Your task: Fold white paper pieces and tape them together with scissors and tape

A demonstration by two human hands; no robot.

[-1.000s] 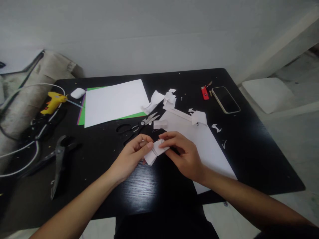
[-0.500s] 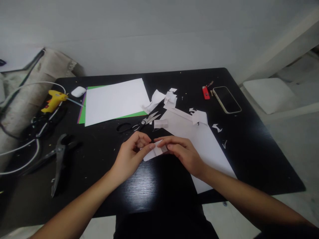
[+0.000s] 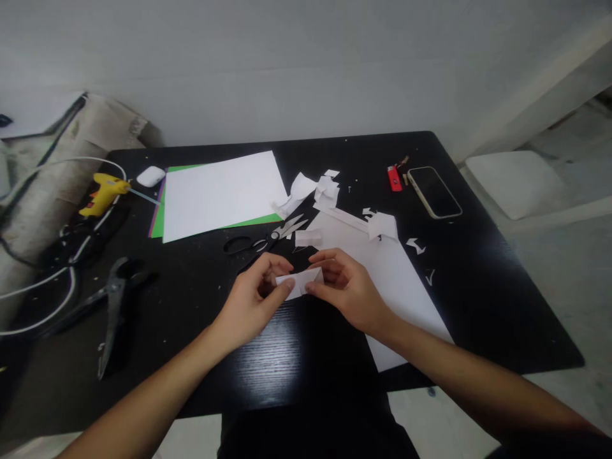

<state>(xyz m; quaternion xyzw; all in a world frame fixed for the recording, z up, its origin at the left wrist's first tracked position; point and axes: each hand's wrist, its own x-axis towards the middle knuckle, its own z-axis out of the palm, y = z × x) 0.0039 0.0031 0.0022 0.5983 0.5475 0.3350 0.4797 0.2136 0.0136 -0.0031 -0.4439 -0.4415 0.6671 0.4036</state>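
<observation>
Pinches the folded paper piece (image 3: pixel 300 282) from both ends, left hand (image 3: pixel 253 305) and right hand (image 3: pixel 347 290) both clamped on it. Keeps it at the black worktop's (image 3: pixel 287 363) near middle, just below the scissors (image 3: pixel 265 241), beside the white sheet (image 3: pixel 401 280).

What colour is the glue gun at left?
The glue gun is yellow; head view shows it best.

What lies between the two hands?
A small folded white paper piece, pinched at its ends by the left hand and the right hand; the head view shows it.
</observation>
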